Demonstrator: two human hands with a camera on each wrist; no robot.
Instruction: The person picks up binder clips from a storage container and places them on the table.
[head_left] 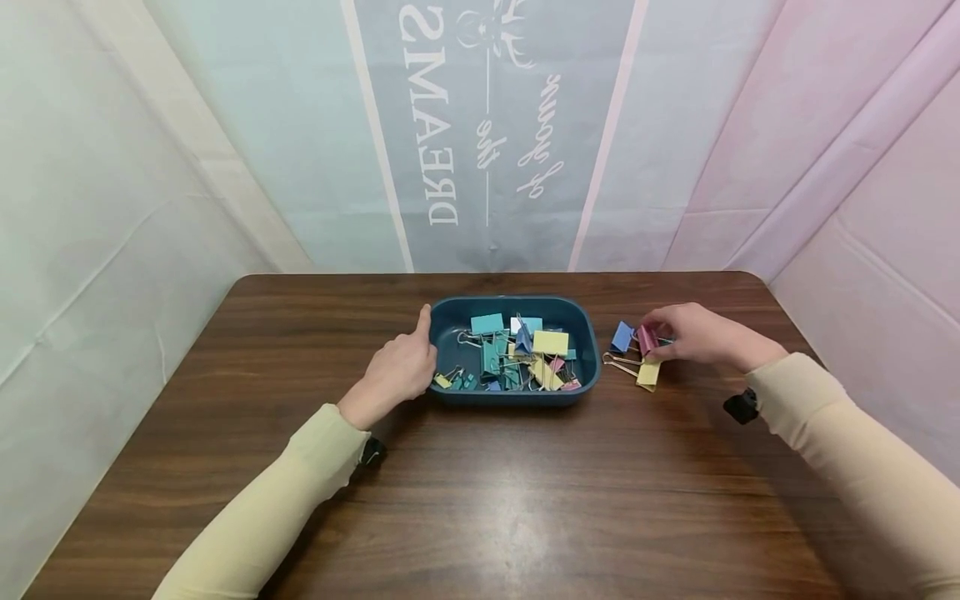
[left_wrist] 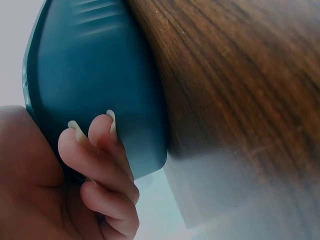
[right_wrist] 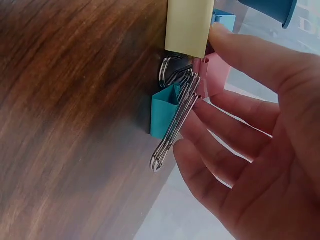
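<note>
My left hand [head_left: 403,363] grips the left end of a dark teal plastic bin [head_left: 510,399]; in the left wrist view its curled fingers [left_wrist: 95,155] press the bin's outer wall. Inside the bin lie many binder clips in teal, yellow, blue and pink. To the right of it, my right hand [head_left: 693,333] pinches a pink binder clip [head_left: 647,340] between thumb and fingers. A blue binder clip [head_left: 622,337] and a yellow binder clip [head_left: 648,376] lie around it. In the right wrist view, a teal binder clip [right_wrist: 162,114] sits by the fingertips; the yellow one partly hides the pinch.
The brown wooden table [head_left: 517,492] extends in front of the bin and to both sides. A printed cloth [head_left: 495,167] hangs behind the table's far edge, with pale cloth walls at left and right.
</note>
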